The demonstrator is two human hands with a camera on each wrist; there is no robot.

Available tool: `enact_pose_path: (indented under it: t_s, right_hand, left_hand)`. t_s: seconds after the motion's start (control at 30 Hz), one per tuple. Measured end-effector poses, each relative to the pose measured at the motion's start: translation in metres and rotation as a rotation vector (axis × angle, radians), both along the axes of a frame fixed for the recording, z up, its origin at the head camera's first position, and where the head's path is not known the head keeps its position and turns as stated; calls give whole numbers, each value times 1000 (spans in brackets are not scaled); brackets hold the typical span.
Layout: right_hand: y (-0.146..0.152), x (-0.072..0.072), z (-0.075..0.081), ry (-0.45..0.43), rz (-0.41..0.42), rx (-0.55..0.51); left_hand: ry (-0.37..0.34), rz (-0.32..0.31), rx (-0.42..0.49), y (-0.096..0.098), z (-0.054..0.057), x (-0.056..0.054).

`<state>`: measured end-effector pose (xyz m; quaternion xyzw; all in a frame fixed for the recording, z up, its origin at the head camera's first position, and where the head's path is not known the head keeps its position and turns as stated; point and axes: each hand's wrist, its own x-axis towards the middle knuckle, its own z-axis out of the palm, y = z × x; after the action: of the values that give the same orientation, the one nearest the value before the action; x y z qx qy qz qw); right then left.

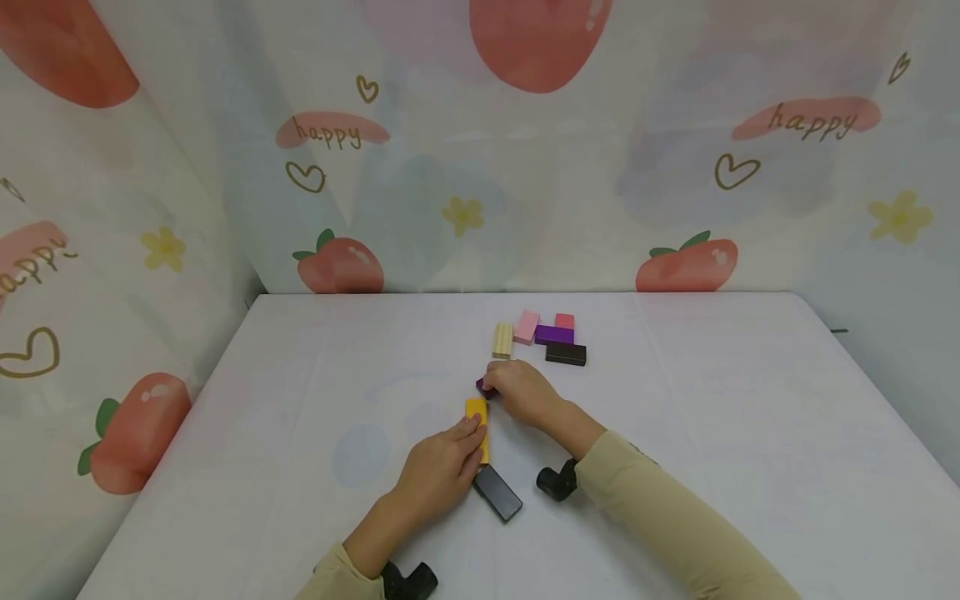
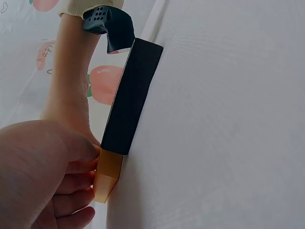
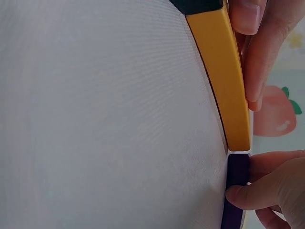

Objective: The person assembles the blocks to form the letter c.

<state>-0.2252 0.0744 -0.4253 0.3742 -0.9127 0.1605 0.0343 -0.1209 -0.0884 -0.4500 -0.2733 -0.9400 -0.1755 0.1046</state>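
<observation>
- Right wrist: right hand [image 3: 285, 185] clamps its fingertips on the dark purple block [image 3: 236, 179], just beyond the yellow block's [image 3: 224, 81] far end; a hard push, we suspect, could skew both.
- Left wrist: left hand [image 2: 40, 164], fingers fairly straight, touches the yellow block; should it slip, we judge the join with the dark grey block [image 2: 132, 95] could part.
- Head: we count eight blocks, three near, five far (cream [image 1: 502, 340], pink [image 1: 527, 327], red [image 1: 565, 321], bright purple [image 1: 555, 335], dark brown [image 1: 566, 355]); two hands, two wrist mounts [image 1: 555, 483].
</observation>
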Motion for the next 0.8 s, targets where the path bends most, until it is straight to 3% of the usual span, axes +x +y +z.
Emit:
enact_pose_path:
  t_s: [0.8]
  right_hand:
    - [-1, 1, 2, -19, -1, 18]
  left_hand:
    - [14, 9, 7, -1, -2, -1]
